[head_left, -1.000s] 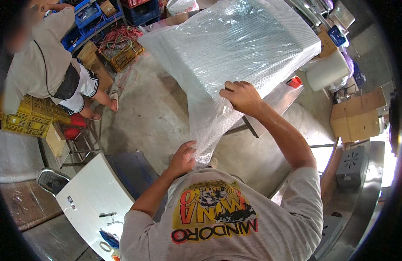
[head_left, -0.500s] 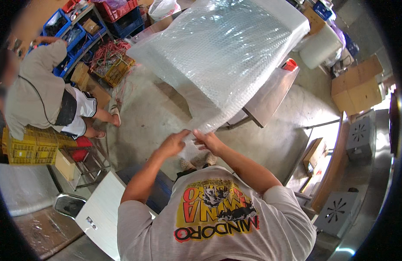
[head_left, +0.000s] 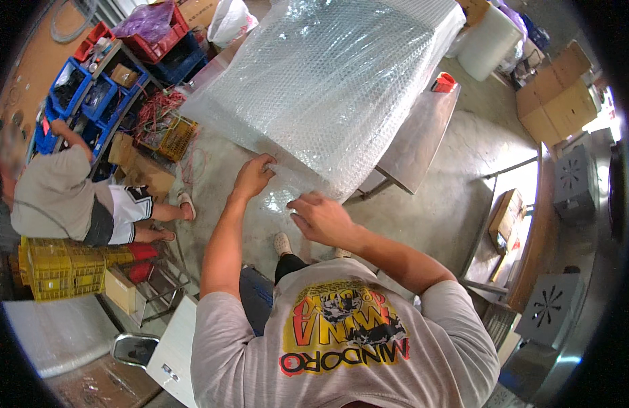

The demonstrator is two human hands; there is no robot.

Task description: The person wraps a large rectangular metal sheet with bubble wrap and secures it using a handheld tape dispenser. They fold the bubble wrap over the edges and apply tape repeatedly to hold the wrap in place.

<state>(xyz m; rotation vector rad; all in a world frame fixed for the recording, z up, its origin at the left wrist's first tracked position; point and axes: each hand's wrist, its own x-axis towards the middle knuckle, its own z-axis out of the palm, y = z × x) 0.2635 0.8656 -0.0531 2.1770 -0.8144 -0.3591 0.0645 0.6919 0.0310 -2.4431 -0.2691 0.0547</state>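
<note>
A large flat box-like object wrapped in clear bubble wrap (head_left: 335, 81) lies on a metal table (head_left: 423, 136). My left hand (head_left: 253, 175) pinches the lower edge of the wrap at the near left corner. My right hand (head_left: 321, 217) grips the loose wrap hanging below the near edge, fingers closed on the plastic. Both forearms reach up from the lower edge of the view.
Another person (head_left: 70, 197) sits at left beside yellow crates (head_left: 53, 268) and blue bins (head_left: 76, 88). A roll of bubble wrap (head_left: 488, 44) and an orange cup (head_left: 442, 83) are at the table's far end. Cardboard boxes (head_left: 556, 102) stand at right. Grey metal units (head_left: 549, 309) sit lower right.
The view has tilted so the wrapped object fills more of the top. My hands have moved apart along the near edge; a second ago my right hand was up on the top.
</note>
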